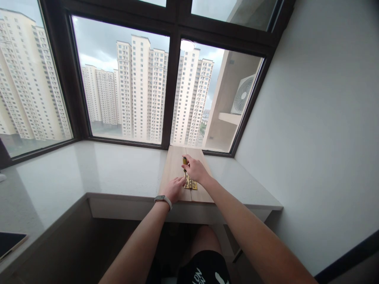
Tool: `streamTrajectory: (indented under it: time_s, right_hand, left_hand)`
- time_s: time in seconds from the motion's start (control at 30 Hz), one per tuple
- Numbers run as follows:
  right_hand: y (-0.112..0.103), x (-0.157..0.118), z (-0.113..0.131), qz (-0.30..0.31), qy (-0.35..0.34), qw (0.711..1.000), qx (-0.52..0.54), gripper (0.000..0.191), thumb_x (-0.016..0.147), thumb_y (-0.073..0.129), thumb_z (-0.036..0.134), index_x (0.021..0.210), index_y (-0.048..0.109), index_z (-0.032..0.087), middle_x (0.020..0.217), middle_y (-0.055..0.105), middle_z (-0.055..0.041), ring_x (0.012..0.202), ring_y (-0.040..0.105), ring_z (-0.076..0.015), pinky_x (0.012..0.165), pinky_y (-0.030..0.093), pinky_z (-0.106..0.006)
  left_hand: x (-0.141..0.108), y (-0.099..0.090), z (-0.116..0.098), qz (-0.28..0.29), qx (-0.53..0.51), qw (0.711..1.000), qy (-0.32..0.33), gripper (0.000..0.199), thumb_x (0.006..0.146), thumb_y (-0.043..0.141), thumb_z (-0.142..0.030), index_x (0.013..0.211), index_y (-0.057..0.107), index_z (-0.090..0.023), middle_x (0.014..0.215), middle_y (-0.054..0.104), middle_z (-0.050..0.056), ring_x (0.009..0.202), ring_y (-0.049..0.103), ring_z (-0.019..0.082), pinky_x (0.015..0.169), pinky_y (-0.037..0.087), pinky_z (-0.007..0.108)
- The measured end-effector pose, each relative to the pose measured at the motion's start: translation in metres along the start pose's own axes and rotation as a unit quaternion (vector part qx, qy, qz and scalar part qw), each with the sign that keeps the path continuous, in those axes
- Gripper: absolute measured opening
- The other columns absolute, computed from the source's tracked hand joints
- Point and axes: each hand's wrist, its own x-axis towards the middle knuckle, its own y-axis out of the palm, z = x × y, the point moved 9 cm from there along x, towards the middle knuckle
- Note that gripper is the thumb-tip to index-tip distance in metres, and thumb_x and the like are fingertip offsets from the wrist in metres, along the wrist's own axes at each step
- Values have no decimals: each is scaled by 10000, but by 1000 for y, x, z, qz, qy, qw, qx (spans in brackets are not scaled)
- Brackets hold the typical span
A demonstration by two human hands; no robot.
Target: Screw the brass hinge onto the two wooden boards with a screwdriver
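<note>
Two pale wooden boards (173,161) lie side by side on the white sill counter, with a thin seam between them. A gold-coloured hinge (192,184) sits across that seam near the front end. My right hand (195,169) grips the yellow-and-black handle of a screwdriver (185,161), held upright with its shaft pointing down at the hinge's left leaf. Beside that leaf, my left hand (175,188) rests on the left board, fingers together close to the screwdriver's tip. Whatever those fingertips pinch is too small to make out.
The counter (124,173) runs along the window, its front edge just below the boards. A dark flat device (10,242) lies at the far left. Dark window frames (174,86) rise behind, and a white wall (310,118) stands on the right. My legs are under the counter.
</note>
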Motion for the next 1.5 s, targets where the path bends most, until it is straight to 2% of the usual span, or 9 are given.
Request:
streamTrajectory:
  time_s: [0.17, 0.33, 0.57, 0.73, 0.97, 1.07, 1.2, 1.3, 1.5]
  right_hand:
    - [0, -3, 3, 10, -26, 1000, -3, 474, 961, 592, 209, 1424, 526, 288, 959, 739, -31, 855, 675, -185, 771, 446, -253]
    - [2, -4, 3, 53, -39, 998, 20, 437, 950, 534, 121, 1347, 562, 301, 932, 732, -5, 803, 658, -157, 722, 441, -234]
    - [-9, -4, 2, 15, -21, 999, -38, 234, 910, 670, 329, 1122, 611, 248, 849, 706, -19, 745, 635, -172, 654, 409, -240]
    - [-10, -4, 4, -8, -19, 996, -88, 222, 922, 652, 391, 1063, 604, 226, 843, 702, -41, 751, 639, -189, 637, 387, -249]
    - [-11, -5, -2, -4, 9, 996, -88, 274, 966, 610, 366, 1192, 591, 213, 887, 719, -61, 774, 659, -192, 646, 411, -249]
    - [-9, -4, -3, 21, 15, 997, -67, 368, 971, 615, 356, 1310, 580, 216, 943, 737, -70, 811, 679, -194, 677, 454, -252]
    - [-10, -3, -3, 31, 13, 999, -38, 519, 966, 629, 313, 1468, 513, 249, 1020, 757, -67, 898, 698, -199, 810, 490, -270]
    - [-11, -3, -4, 19, 16, 999, -44, 514, 959, 636, 344, 1457, 544, 253, 1026, 761, -69, 932, 697, -205, 846, 485, -269]
    - [-13, -6, -2, 13, 16, 998, -66, 484, 930, 670, 401, 1382, 614, 238, 1028, 763, -82, 966, 696, -226, 864, 486, -280]
  left_hand:
    - [-2, 5, -1, 11, 23, 1000, 0, 294, 849, 422, -1, 937, 609, -210, 1058, 664, 75, 991, 578, 221, 851, 484, 334]
    - [-3, 9, -2, 22, 37, 999, 11, 264, 865, 423, -23, 946, 603, -199, 1050, 659, 94, 973, 569, 231, 846, 489, 346]
    - [-4, 9, 2, 4, 46, 999, 1, 254, 888, 413, -34, 985, 588, -191, 1016, 664, 97, 967, 587, 234, 844, 496, 351]
    - [-2, 6, 9, -43, 14, 999, -27, 236, 953, 422, -103, 1131, 562, -168, 1034, 668, 110, 1028, 617, 239, 894, 501, 362]
    - [-1, -13, 25, -132, -101, 983, -76, 319, 957, 538, -258, 1267, 499, -197, 1139, 676, 110, 978, 687, 224, 846, 558, 372]
    - [0, -29, 18, -166, -127, 977, -41, 345, 912, 631, -323, 1226, 530, -219, 1086, 685, 84, 965, 687, 233, 843, 570, 391]
    - [8, -43, 12, -188, -176, 965, -42, 257, 891, 686, -380, 1070, 597, -219, 973, 693, 56, 874, 677, 205, 788, 570, 354]
    - [16, -48, 10, -203, -200, 956, -67, 207, 864, 720, -373, 937, 612, -212, 854, 682, 32, 771, 656, 181, 713, 546, 315]
    - [23, -56, 6, -206, -211, 951, -90, 115, 891, 673, -283, 846, 600, -207, 769, 684, 7, 685, 627, 145, 643, 470, 252]
